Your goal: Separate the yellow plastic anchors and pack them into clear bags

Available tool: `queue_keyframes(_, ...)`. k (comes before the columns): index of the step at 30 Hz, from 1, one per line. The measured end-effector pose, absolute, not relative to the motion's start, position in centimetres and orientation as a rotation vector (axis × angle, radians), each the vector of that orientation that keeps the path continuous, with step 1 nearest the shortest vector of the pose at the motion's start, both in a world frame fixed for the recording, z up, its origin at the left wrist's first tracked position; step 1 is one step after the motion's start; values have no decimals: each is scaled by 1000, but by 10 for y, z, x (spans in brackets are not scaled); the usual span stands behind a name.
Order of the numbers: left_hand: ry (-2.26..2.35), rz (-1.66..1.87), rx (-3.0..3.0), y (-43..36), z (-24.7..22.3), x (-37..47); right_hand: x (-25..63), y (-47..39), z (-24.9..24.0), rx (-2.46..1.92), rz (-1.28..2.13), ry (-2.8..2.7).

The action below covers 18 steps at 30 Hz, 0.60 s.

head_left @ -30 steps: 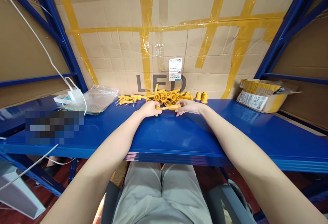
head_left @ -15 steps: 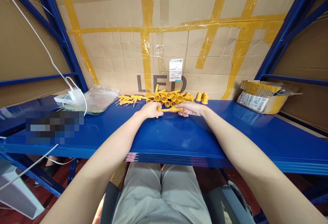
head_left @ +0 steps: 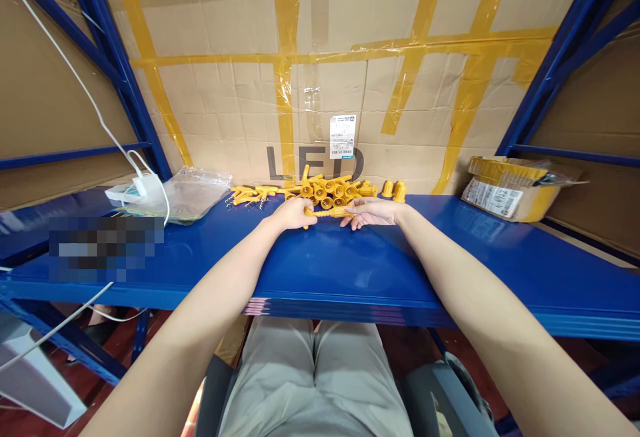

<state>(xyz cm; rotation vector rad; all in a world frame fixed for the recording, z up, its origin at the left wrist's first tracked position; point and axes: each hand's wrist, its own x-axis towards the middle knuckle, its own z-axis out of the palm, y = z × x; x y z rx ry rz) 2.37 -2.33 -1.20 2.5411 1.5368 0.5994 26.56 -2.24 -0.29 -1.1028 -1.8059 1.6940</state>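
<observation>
While the left hand [head_left: 294,213] pinches a yellow piece [head_left: 327,212], the right hand [head_left: 374,211] grips it.

Arms [head_left: 203,304] outstretched, both hands [head_left: 294,213] pinching, slightly apart.

On the table [head_left: 335,260], before the cardboard panel [head_left: 225,104], the heap of parts [head_left: 329,186]. Just left of the heap, loose pieces [head_left: 247,195]; farther left, a bag [head_left: 195,192], then a plug [head_left: 145,185]. Just right, two caps [head_left: 399,191]; well off right, a carton [head_left: 543,197]. In front, a held piece [head_left: 327,212] between left hand [head_left: 294,214] and right hand [head_left: 373,212].
</observation>
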Motion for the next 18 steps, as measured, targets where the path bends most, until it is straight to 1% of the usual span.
queue_keyframes(4,1521,621,2532,-24,-12,23,261,-21,-3,-1183,1616,-1854)
queue_keyframes(8,1517,645,2518,-21,-14,22,253,-18,-5,-1397,1413,-1940)
queue_keyframes(10,1523,656,2511,-20,-14,21,252,-17,-5,-1452,1372,-1950)
queue_keyframes(13,1536,672,2508,-18,-15,21,255,-20,-3,-1428,1470,-1904)
queue_keyframes(18,1555,650,2519,-20,-13,21,266,-26,-1,-1197,1595,-1843)
